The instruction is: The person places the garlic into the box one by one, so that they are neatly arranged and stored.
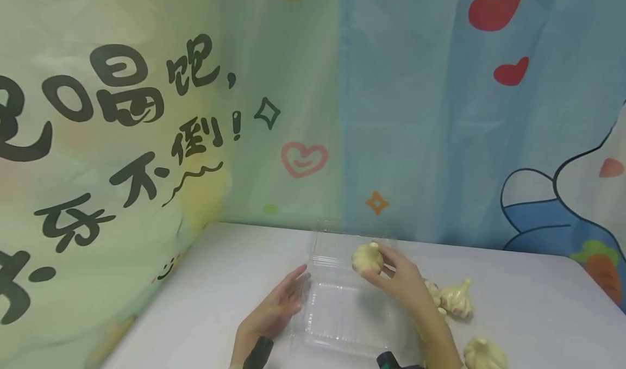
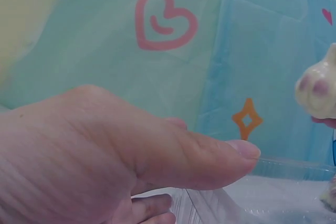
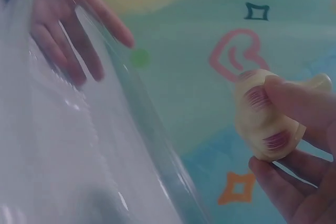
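Note:
My right hand (image 1: 398,276) pinches a pale garlic bulb (image 1: 368,258) between thumb and fingers, held above a clear plastic container (image 1: 349,314). Purple patches show on this bulb (image 3: 268,111) in the right wrist view. At the container's left side is my left hand (image 1: 276,306), its fingers fairly straight. Those fingers (image 3: 94,59) appear through the transparent wall in the right wrist view; whether they touch it I cannot tell. The container stands open, with its clear lid (image 1: 337,246) folded back towards the curtain.
Right of the container, partly behind my right forearm, lie other garlic bulbs (image 1: 458,299). A further bulb (image 1: 484,354) sits near the lower edge of the head view. All rest on a white table (image 1: 538,304). A printed curtain (image 1: 401,113) hangs behind it.

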`<action>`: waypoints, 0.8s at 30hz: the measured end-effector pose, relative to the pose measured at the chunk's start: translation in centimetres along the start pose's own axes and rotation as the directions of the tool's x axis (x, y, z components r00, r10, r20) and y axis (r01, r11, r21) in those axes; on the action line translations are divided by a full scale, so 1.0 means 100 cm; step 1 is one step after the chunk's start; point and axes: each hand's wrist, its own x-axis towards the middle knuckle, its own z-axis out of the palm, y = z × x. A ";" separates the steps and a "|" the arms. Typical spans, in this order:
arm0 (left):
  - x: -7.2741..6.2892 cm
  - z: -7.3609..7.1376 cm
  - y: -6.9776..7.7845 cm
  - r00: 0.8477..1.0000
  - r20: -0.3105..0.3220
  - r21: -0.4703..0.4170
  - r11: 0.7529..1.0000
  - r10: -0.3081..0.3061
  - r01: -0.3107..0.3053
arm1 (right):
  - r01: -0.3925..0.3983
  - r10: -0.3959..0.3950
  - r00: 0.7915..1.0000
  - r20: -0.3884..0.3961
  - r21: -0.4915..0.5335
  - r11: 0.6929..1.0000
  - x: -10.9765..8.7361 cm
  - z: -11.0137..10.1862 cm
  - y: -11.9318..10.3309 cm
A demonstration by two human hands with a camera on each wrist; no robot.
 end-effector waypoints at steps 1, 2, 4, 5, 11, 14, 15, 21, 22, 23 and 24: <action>-0.001 0.001 0.000 1.000 -0.003 -0.001 1.000 -0.002 0.002 | -0.003 0.003 1.000 -0.006 0.014 1.000 0.001 0.005 0.000; -0.001 0.001 0.000 1.000 -0.007 0.000 1.000 -0.005 0.005 | -0.001 0.002 1.000 -0.013 0.027 1.000 0.002 0.010 0.000; -0.002 0.002 0.000 1.000 -0.011 -0.001 1.000 -0.005 0.005 | 0.002 -0.001 1.000 -0.021 0.056 0.998 0.003 0.018 0.000; -0.002 0.003 0.000 1.000 -0.008 -0.004 1.000 -0.002 0.002 | 0.002 0.000 1.000 -0.024 0.066 0.998 0.004 0.021 -0.001; -0.001 0.002 0.001 0.999 0.027 -0.013 0.999 0.033 -0.032 | 0.015 -0.012 0.999 -0.031 0.111 0.994 0.008 0.038 -0.003; 0.001 0.002 0.002 0.998 0.036 -0.016 0.999 0.041 -0.041 | 0.024 -0.020 0.999 -0.038 0.115 0.993 0.010 0.045 -0.003; 0.001 0.001 0.002 0.999 0.037 -0.019 0.999 0.038 -0.037 | 0.026 -0.021 0.999 -0.040 0.118 0.993 0.010 0.047 -0.003; 0.001 0.001 0.003 0.997 0.050 -0.043 0.998 0.055 -0.052 | 0.028 -0.023 0.999 -0.037 0.134 0.991 0.013 0.061 0.001; 0.000 0.001 0.003 0.997 0.051 -0.051 0.997 0.057 -0.054 | 0.025 -0.020 0.999 -0.035 0.133 0.991 0.013 0.062 0.002; 0.000 0.001 0.003 0.997 0.049 -0.057 0.997 0.056 -0.053 | 0.024 -0.019 0.999 -0.035 0.130 0.991 0.014 0.064 0.003; -0.001 0.001 0.003 0.997 0.048 -0.063 0.997 0.053 -0.050 | 0.024 -0.020 0.999 -0.035 0.125 0.992 0.014 0.065 0.004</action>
